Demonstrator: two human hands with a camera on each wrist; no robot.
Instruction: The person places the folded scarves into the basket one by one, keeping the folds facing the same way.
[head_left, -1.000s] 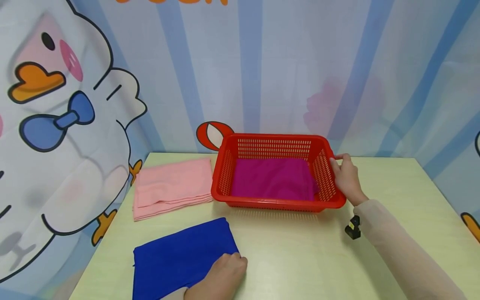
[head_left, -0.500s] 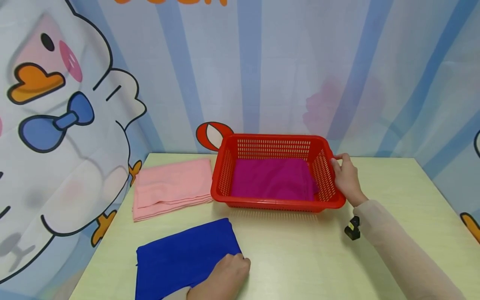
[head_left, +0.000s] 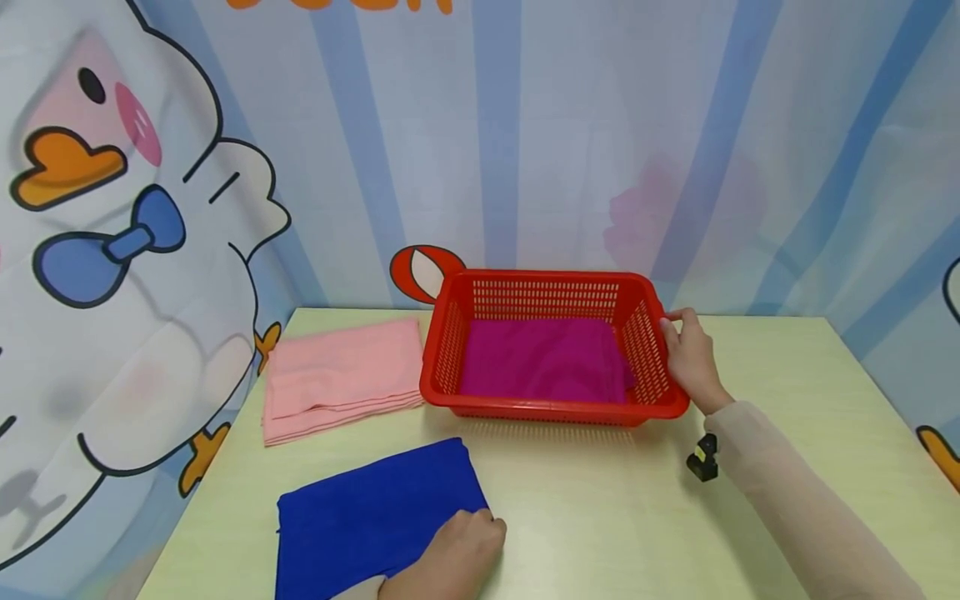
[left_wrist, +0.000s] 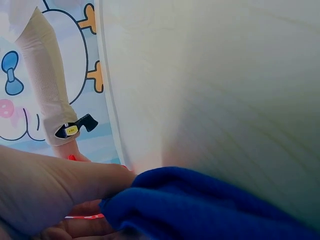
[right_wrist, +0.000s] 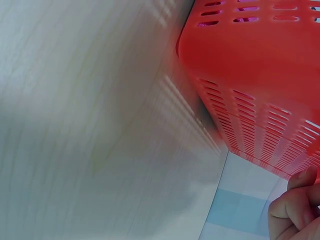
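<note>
A folded blue cloth [head_left: 375,508] lies on the near left of the table, its bottom edge cut off by the head view. My left hand [head_left: 453,550] pinches its right edge; the left wrist view shows the cloth's fold [left_wrist: 200,210] between thumb and fingers. Behind it stands a red plastic basket [head_left: 555,408] with slotted walls. At the basket's right end, my right hand [head_left: 693,362] grips the rim, thumb on the near side. Inside the basket lies a folded magenta cloth [head_left: 536,358]. In the right wrist view the basket's outer wall [right_wrist: 240,55] shows close up.
Left of the basket, right beside its wall, a stack of folded pink cloth [head_left: 345,367] rests on the pale table [head_left: 585,508]. A printed cartoon backdrop [head_left: 570,142] rises at the table's back edge. A small black device [head_left: 703,458] hangs at the right sleeve.
My left hand and the blue cloth have shifted slightly to the right. The right hand keeps its hold on the basket, and the pink and magenta cloths stay in place.
</note>
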